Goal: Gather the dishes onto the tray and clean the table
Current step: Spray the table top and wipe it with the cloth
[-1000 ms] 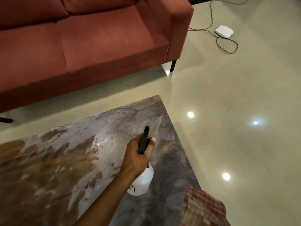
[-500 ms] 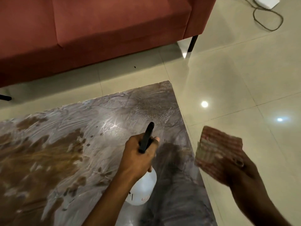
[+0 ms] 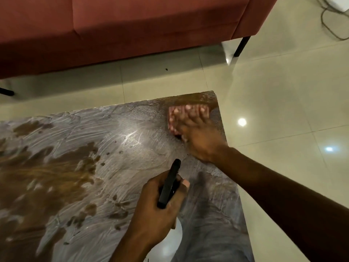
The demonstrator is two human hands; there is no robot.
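- Head view: the right hand (image 3: 200,140) lies flat on a red-and-white checked cloth (image 3: 186,114), pressing it onto the far right corner of the bench (image 3: 132,129); the fingers (image 3: 196,118) are spread across the cloth, blurred.
- The left hand (image 3: 160,207) grips a spray bottle (image 3: 170,241) at the near edge of the bench, fingers curled tight round its black trigger head (image 3: 169,184), nozzle aimed toward the far corner.
- The bottle's white body peeks out below the wrist.
- The marbled grey-brown bench top shows wet streaks and scattered droplets in the middle.
- Behind the bench stands a red sofa (image 3: 132,25) on a glossy tiled floor (image 3: 283,91); a cable (image 3: 328,25) loops at the top right.
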